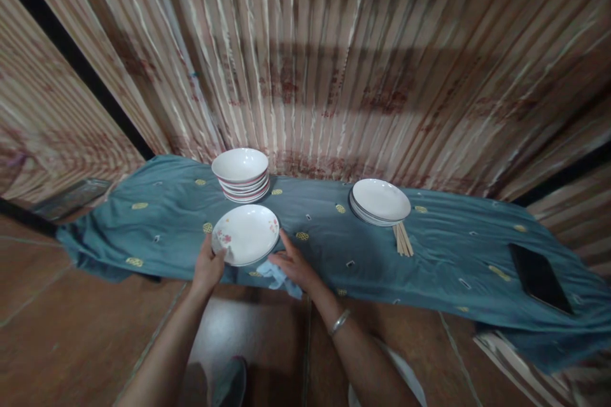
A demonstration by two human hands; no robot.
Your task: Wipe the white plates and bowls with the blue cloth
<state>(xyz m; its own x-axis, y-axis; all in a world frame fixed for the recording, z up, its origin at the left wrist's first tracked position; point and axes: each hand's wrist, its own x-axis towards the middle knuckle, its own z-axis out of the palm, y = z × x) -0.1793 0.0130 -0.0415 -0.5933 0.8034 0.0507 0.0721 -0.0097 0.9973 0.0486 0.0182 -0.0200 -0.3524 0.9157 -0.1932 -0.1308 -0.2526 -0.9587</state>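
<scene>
A white plate (249, 233) with pink flowers near its rim is in front of me, at the near edge of the covered table. My left hand (209, 264) grips its left rim, thumb on top and the other fingers partly hidden. At the plate's right rim, my right hand (294, 262) is closed on a crumpled light blue cloth (278, 276), one finger stretched along the rim. Behind the plate stands a stack of white bowls (241, 168) with reddish rims. Whether the plate rests on the table or is slightly raised, I cannot tell.
A stack of white plates (380, 199) sits to the right, with several wooden chopsticks (403, 240) partly under it. A black phone or tablet (539, 276) lies at the right end of the blue-green tablecloth (324, 267). Striped curtains (315, 76) hang behind.
</scene>
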